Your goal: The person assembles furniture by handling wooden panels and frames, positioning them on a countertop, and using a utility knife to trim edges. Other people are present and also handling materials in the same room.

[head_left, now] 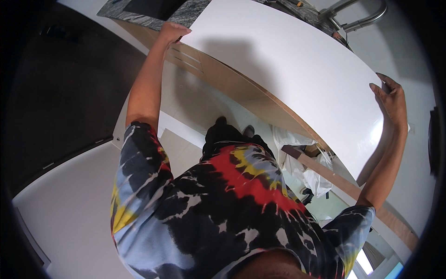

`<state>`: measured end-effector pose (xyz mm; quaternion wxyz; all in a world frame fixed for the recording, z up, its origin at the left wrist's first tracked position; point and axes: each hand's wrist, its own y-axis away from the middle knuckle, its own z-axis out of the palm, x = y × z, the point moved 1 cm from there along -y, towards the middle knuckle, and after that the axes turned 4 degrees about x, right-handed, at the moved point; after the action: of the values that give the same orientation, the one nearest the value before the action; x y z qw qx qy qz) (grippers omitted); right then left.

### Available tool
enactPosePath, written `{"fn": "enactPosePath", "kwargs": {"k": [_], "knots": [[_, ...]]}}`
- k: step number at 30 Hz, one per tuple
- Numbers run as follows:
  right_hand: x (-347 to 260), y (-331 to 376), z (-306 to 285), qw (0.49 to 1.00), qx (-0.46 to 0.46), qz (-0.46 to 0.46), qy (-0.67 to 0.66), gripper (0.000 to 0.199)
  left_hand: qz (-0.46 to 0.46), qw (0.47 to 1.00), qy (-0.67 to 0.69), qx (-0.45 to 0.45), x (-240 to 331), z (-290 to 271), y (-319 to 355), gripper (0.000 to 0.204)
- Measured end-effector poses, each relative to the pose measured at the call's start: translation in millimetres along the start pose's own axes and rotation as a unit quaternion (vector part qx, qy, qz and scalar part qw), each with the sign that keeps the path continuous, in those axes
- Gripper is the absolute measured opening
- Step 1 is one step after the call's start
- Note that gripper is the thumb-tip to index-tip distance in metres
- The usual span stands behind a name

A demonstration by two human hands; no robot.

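Left hand (173,31) up at the far left corner of a large flat white rectangular board (288,79), fingers wrapped over that corner, palm pressed to its edge. Board held out ahead of the body at arm's reach, tilted, white face toward the camera, brown raw edge showing along its lower side. Behind the far left corner, a grey speckled stone counter (153,16) with a dark panel on it. Below the board, pale floor tiles (69,209) and two dark shoes; further right, crumpled white plastic wrapping (306,172) beside a long brown wooden strip (344,183). Right hand (392,100) at the board's right edge, fingers spread and curled round it, thumb side on the white face. Judged as mid-carry: board lifted clear and held by two opposite edges. Next move likely calls for keeping both grips firm and level while steering the wide panel past the counter and the bent metal tube (362,16) above the board's far edge.
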<state>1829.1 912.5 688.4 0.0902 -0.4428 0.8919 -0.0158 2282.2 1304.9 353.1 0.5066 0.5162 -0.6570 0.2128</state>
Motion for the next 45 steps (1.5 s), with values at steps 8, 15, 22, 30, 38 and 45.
{"fn": "enactPosePath", "kwargs": {"k": [8,15,22,30,38,45], "knots": [[-1,1,-3,1.000,0.003,0.001,0.003,0.049,0.006,1.000,0.012,-0.011,-4,2,0,0.025],[-4,0,-2,1.000,0.009,0.004,-0.001,0.047,0.028,0.999,0.024,0.028,-8,9,1,0.024],[10,0,1,0.999,0.023,-0.021,-0.012,0.049,-0.005,1.000,-0.018,-0.025,-7,13,5,0.021],[1,5,-2,0.999,0.023,-0.023,-0.004,0.049,-0.013,0.999,-0.037,-0.028,-6,11,8,0.019],[9,1,1,1.000,0.009,-0.009,-0.011,0.049,-0.004,0.998,-0.058,-0.006,-2,12,10,0.023],[18,-2,5,1.000,0.018,-0.022,-0.001,0.048,0.156,0.895,-0.127,0.397,-16,77,93,0.049]]}}
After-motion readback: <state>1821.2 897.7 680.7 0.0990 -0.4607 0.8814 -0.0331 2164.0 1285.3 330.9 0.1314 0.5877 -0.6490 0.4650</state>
